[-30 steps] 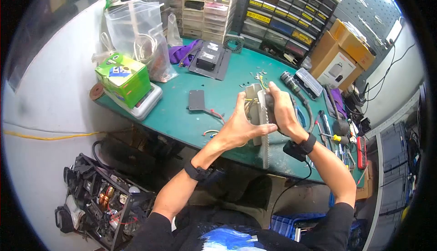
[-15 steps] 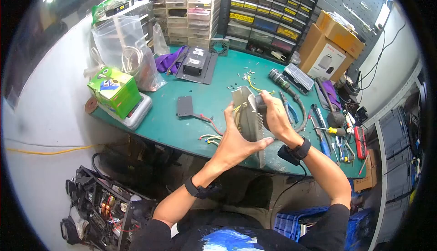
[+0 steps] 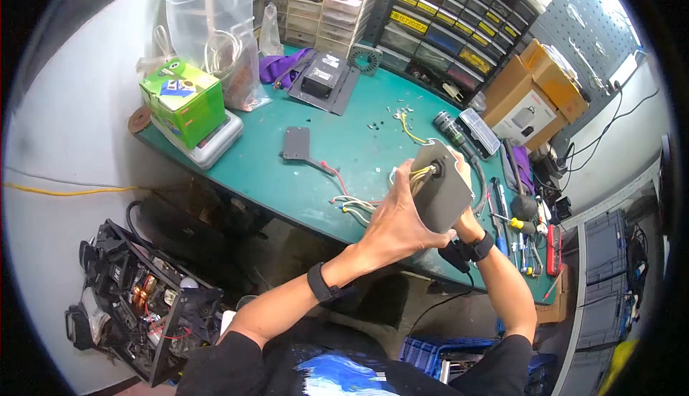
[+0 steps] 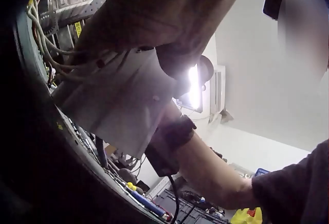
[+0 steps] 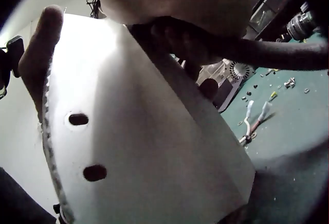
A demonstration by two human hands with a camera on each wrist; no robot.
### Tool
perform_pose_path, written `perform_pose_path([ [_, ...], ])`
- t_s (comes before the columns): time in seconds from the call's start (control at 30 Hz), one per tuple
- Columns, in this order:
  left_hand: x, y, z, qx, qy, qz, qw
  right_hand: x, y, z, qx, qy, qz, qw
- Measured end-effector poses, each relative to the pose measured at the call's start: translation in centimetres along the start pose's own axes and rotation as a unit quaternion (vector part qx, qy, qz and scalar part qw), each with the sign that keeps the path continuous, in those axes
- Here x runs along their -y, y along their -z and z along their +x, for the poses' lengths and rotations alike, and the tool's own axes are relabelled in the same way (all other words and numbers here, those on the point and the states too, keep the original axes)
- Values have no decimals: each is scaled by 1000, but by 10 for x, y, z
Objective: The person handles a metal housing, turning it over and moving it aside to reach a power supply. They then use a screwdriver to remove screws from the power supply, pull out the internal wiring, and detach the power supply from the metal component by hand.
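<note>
A grey bent metal plate stands tilted above the bench, a bundle of yellowish wires running into a black round fitting in it. My left hand grips it across its width, thumb at the near edge. Mostly hidden behind the plate, my right hand holds the thick black cable, fingers curled under the palm in the right wrist view. Two oval slots show in the plate's pale face there. Loose wire ends with coloured crimp tips lie near the left hand.
On the green bench lie a flat black box with a red lead, a black unit on a plate and small scraps. Hand tools fill the right side. A green box stands left; drawer cabinets line the back.
The plate has turned from nearly edge-on to show its broad face, moving slightly right with both hands. The right hand is now more hidden behind it.
</note>
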State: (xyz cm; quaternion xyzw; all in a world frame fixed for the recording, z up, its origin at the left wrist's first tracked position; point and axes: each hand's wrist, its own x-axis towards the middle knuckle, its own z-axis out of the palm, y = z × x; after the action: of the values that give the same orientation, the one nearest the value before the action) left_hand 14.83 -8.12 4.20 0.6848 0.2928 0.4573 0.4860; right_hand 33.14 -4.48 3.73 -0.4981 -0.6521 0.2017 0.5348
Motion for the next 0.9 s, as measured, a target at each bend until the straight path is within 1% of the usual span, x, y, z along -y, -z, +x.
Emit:
perform_pose_path([
  [0.03, 1, -2, 0, -1, 1, -5, 1000, 2, 3, -2, 2, -2, -4, 1000],
  [0.07, 4, -4, -1, -7, -22, 11, 1000, 6, 7, -4, 13, 46, -92, 995],
  [0.1, 4, -5, 0, -13, -46, 29, 998, 13, 10, -3, 24, 95, -178, 979],
  [0.13, 4, -5, 0, -13, -47, 26, 998, 19, 12, -3, 34, 142, -261, 954],
  [0.17, 4, -4, 0, -9, -46, 16, 999, 26, 12, 0, 34, 140, -263, 954],
  [0.23, 6, -4, 0, -3, -44, 3, 999, 37, 11, 8, 78, 246, -363, 895],
  [0.27, 8, -5, 3, -1, -34, 8, 999, 38, 10, 9, 78, 245, -366, 895],
  [0.33, 8, -3, 3, -1, -24, 12, 1000, 40, 9, 10, 83, 218, -364, 902],
  [0.37, 7, -2, 3, -1, -33, 9, 999, 39, 8, 9, 99, 177, -354, 913],
  [0.4, 6, 0, 3, -1, -42, 5, 999, 40, 8, 8, 101, 178, -355, 912],
  [0.47, 3, -1, 2, -12, -43, -3, 999, 48, 9, 6, 108, 101, -350, 925],
  [0.5, 1, -2, 2, -23, -44, -7, 999, 54, 10, 6, 109, 101, -352, 924],
  [0.57, -1, -3, 1, -29, -36, -5, 999, 63, 9, 6, 119, 180, -392, 894],
  [0.6, -1, -4, 1, -35, -27, -1, 999, 63, 8, 5, 120, 180, -394, 893],
  [0.63, 0, -7, 1, -35, -27, -4, 999, 60, 10, 2, 101, 154, -384, 905],
  [0.67, 2, -12, 1, -43, -51, 29, 997, 55, 14, -3, 83, 126, -375, 915],
  [0.7, 3, -18, -1, -51, -75, 59, 994, 23, 32, -14, 92, 42, -282, 954],
  [0.73, 3, -22, -2, -49, -73, 50, 995, 25, 39, -18, 95, 37, -289, 952],
  [0.8, 1, -29, -3, -33, -68, 104, 992, 33, 54, -27, 120, -65, -216, 967],
  [0.83, -1, -28, -3, 5, -50, 111, 993, 16, 56, -35, 103, -153, 100, 978],
  [0.87, -2, -30, -4, 12, -54, 107, 993, 13, 66, -38, 95, -154, 96, 979],
  [0.9, -2, -31, -6, 7, -58, 120, 991, 16, 72, -36, 139, -70, -109, 982],
])
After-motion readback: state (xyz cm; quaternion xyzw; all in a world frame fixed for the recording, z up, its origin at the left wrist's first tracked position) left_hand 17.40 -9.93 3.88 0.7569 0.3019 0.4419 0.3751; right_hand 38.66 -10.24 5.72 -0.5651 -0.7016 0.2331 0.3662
